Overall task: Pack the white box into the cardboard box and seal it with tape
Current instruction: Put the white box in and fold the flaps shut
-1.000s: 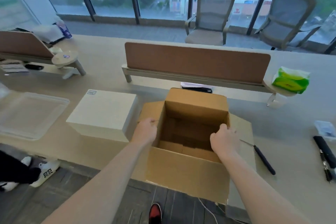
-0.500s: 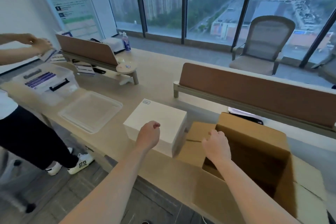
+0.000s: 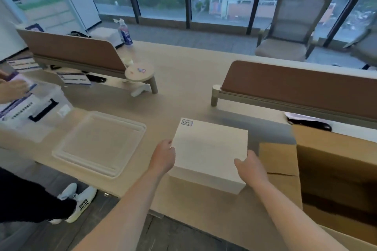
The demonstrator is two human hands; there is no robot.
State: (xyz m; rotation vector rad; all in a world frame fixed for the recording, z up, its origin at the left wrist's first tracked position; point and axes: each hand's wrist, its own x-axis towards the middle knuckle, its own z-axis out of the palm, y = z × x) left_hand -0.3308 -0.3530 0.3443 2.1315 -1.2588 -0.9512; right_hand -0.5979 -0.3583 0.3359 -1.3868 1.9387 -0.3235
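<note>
Early stage: nothing packed, no tape in sight. White box (image 3: 208,153) on the desk (image 3: 183,87), dead centre, small label at its 11 o'clock corner. Left hand (image 3: 163,157) at the box's 9 o'clock side, right hand (image 3: 252,166) at its 4 o'clock corner, both gripping the edges, fingers mostly hidden down the sides. Cardboard box (image 3: 336,159) at 3 o'clock, flaps open, visible interior dark, nothing showing inside. Left to do, by judgement: lift, lower in, fold flaps, tape. Clear tray (image 3: 100,144) at 9 o'clock. Clear bin (image 3: 40,108) at 10 o'clock, printed sheets in or on it, unclear which.
</note>
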